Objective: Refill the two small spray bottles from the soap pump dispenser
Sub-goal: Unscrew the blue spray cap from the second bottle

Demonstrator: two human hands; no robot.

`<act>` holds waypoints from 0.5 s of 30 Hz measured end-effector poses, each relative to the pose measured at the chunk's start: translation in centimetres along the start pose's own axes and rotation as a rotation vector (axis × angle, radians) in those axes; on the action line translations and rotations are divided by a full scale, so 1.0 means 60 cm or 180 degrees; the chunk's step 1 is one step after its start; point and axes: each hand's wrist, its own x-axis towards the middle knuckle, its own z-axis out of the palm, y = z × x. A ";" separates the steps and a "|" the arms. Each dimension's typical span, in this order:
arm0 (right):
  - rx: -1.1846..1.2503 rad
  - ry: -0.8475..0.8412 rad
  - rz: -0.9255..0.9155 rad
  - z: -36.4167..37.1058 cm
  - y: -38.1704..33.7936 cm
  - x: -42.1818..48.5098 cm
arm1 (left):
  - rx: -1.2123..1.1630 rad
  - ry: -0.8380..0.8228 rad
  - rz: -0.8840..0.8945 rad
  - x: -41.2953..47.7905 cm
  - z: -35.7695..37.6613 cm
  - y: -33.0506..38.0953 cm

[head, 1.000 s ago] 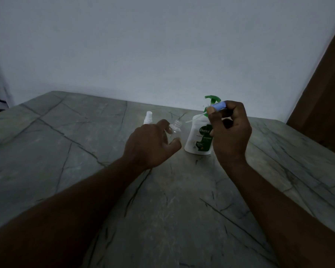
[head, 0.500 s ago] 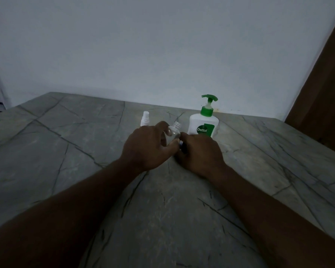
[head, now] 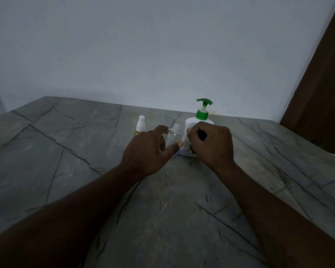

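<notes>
Left hand: curled round the open bottle, thumb in front, fingers behind it.
Open bottle: upright, clear, neck uncapped; sits between the two hands, just left of the dispenser.
Right hand: fingers curled against the dispenser's front; whether it grips cannot be told.
Dispenser: upright, white with green pump, directly behind the right hand, near the wall.
Capped bottle: upright, just beyond the left hand, yellowish at the base.
Desk: grey stone, dark veins.
</notes>
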 end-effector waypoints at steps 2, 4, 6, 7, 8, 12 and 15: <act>0.0244 0.0316 0.0145 -0.010 -0.001 0.012 | -0.0180 0.0063 -0.0007 0.000 -0.001 0.006; 0.0515 0.0615 0.0311 -0.022 -0.002 0.032 | -0.0327 0.0093 -0.0042 0.004 -0.003 0.013; 0.0722 0.0893 0.0504 -0.037 -0.003 0.057 | -0.0439 0.0098 -0.0135 0.014 -0.006 0.024; 0.0776 0.1020 0.0587 -0.046 -0.005 0.072 | -0.0473 0.0091 -0.0190 0.021 -0.008 0.029; 0.0796 0.1134 0.0678 -0.054 -0.006 0.087 | -0.0516 0.0099 -0.0228 0.029 -0.010 0.034; 0.0758 0.1060 0.1187 -0.063 0.003 0.156 | -0.0783 0.0214 -0.0438 0.053 -0.009 0.048; 0.0973 0.0472 0.1594 -0.051 0.010 0.193 | -0.0661 0.0209 -0.0408 0.067 -0.008 0.056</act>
